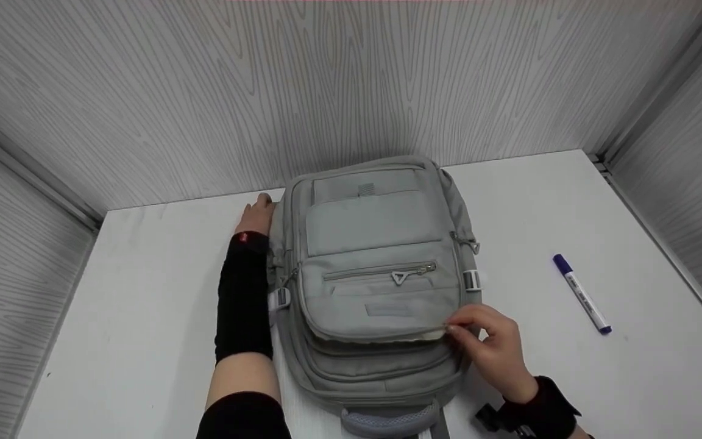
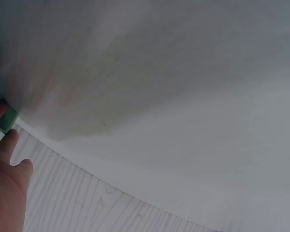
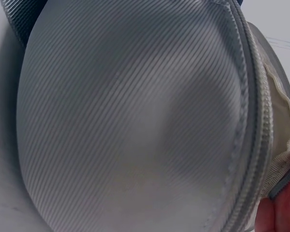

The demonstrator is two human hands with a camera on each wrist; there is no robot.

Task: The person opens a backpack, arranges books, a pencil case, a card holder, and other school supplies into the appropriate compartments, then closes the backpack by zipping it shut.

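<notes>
A grey-green backpack [image 1: 381, 225] lies front side up, its carry handle [image 1: 390, 421] nearest me. Its front pocket gapes along a zippered edge, and cream lining [image 3: 280, 121] shows inside in the right wrist view. At the right end of that opening, my right hand [image 1: 494, 347] pinches the pocket's edge between thumb and fingers. My left hand [image 1: 256, 216] reaches to the far left side of the bag, fingers extended against it. The left wrist view has these fingers [image 2: 8, 145] at a green edge [image 2: 8, 118]; part of the hand is outside that frame.
A white marker with a purple cap [image 1: 582, 294] lies on the white table [image 1: 631, 378] to the right of the bag. Wood-grain panels [image 1: 351, 91] stand behind the table and at both sides. White buckles [image 1: 471, 280] sit on the bag's sides.
</notes>
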